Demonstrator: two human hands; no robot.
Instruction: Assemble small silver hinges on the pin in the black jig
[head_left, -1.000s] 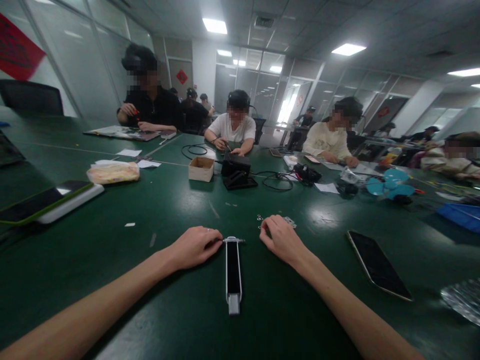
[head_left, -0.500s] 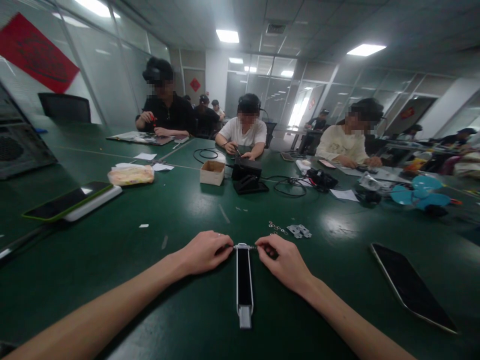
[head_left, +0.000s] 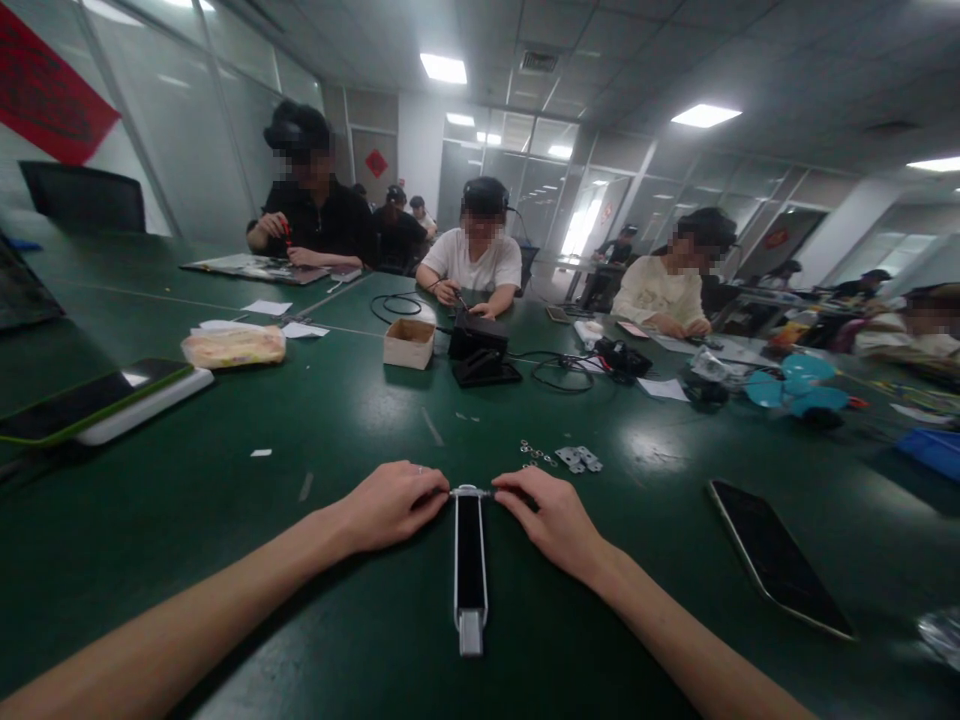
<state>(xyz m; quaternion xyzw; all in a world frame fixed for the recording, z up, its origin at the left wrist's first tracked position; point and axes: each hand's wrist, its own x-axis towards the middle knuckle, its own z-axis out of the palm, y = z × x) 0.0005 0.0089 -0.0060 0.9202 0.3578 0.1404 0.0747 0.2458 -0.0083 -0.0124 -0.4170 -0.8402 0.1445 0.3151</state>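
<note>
A long, narrow piece [head_left: 470, 560] with a black middle, pale edges and a silver block at its near end lies on the green table [head_left: 322, 620]. Across its far end runs a thin metal rod [head_left: 469, 492]. My left hand [head_left: 394, 505] is closed in a pinch at the rod's left end. From the other side, the thumb and forefinger of my right hand [head_left: 551, 515] come together at the right end. The fingertips cover both ends, so the exact grip is hidden. Small rings [head_left: 537, 453] and several flat metal plates [head_left: 580, 459] lie beyond my right hand.
A smartphone [head_left: 780, 560] lies on the right, a green-edged phone [head_left: 97, 400] on the left. Further back stand a small open box [head_left: 409, 345] and a black stand [head_left: 480, 350]. Co-workers sit across the table. A blue-bladed fan [head_left: 799, 385] is at far right.
The view has turned a little to the right, so everything sits further left. My right hand's fingers look more closed; both hands stay at the rod's ends.
</note>
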